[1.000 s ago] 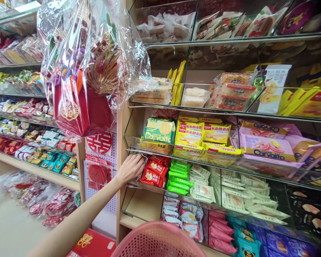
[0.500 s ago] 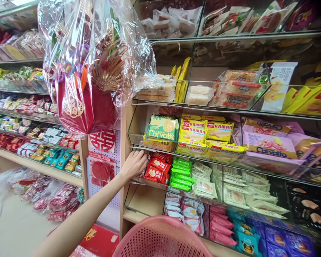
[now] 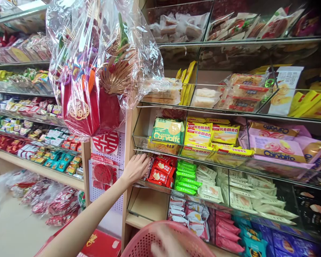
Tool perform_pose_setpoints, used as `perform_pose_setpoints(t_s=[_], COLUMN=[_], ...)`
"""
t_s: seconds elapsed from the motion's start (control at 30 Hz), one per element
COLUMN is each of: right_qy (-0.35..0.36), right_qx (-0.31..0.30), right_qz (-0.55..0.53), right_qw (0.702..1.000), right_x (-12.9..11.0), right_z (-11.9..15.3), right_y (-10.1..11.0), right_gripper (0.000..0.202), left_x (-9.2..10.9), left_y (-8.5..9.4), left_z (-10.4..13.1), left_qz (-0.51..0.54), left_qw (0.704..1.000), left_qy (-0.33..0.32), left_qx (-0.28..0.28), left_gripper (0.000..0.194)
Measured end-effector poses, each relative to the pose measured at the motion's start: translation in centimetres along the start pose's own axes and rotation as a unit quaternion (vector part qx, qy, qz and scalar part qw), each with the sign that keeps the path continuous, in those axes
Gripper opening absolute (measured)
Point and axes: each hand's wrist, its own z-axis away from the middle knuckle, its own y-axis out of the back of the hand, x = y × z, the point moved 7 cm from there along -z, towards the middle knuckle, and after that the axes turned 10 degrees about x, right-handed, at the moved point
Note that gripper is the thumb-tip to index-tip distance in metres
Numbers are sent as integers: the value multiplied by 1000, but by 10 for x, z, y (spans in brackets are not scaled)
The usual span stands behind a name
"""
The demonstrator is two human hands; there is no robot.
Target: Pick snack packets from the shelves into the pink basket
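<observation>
My left hand [image 3: 135, 167] reaches into the glass-fronted shelf [image 3: 160, 188], at its left end. Its fingers lie on a dark, silver-edged packet [image 3: 148, 167] next to a stack of red snack packs [image 3: 160, 173]. Whether the fingers grip the packet is hidden. Green packs [image 3: 186, 176] and pale packs [image 3: 211, 189] lie further right in the same row. A pink plastic basket [image 3: 149, 241] sits at the bottom edge of the view. A blurred pale shape over the basket looks like my right hand [image 3: 164, 245].
A cellophane-wrapped red gift basket [image 3: 96, 71] hangs above my arm. Yellow Kaman boxes [image 3: 200, 134] and a green Carvalfo pack [image 3: 167, 132] fill the shelf above. More shelves of sweets [image 3: 29, 125] run left. Red bags [image 3: 50, 203] lie on the floor, and a red box [image 3: 101, 244] sits below.
The view has shifted slightly, so the shelves sit further right. My left hand stays on the packets at the shelf's left end. A blurred pale shape has appeared over the pink basket.
</observation>
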Motion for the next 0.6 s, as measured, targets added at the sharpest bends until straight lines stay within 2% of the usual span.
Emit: perform_pose_setpoints(t_s=[0.07,0.1,0.13,0.17,0.2,0.27,0.33,0.4,0.6], right_qy=[114,260,358,404,419,407,380,357,278], right_qx=[-11,14,50,79,92,104,110,109,53], right_qz=[40,155,261,341,401,477,505,507,447], right_qw=[993,953,895,845,809,772,767,777,849], right_x=[-61,-98,-125,-142,-151,-155,-149,-144,-148], right_z=[-38,-51,-63,-75,-89,-113,-131,-144,-164], right_y=[-4,-5,-8,-11,-15,-19,-21,-22,-26], right_gripper=[22,26,29,31,34,39,45,48,51], left_x=[0,0,0,0,0,0,0,0,-2], left_y=[1,1,2,2,3,4,3,1,-1], left_z=[1,2,3,4,5,6,7,8,10], left_qz=[0,1,4,8,13,18,17,13,19], left_qw=[1000,1000,1000,1000,999,999,999,999,999], left_qy=[2,4,6,9,11,10,5,0,-1], left_qx=[7,13,19,25,32,42,46,44,51], left_gripper=[30,30,29,29,28,29,31,31,29])
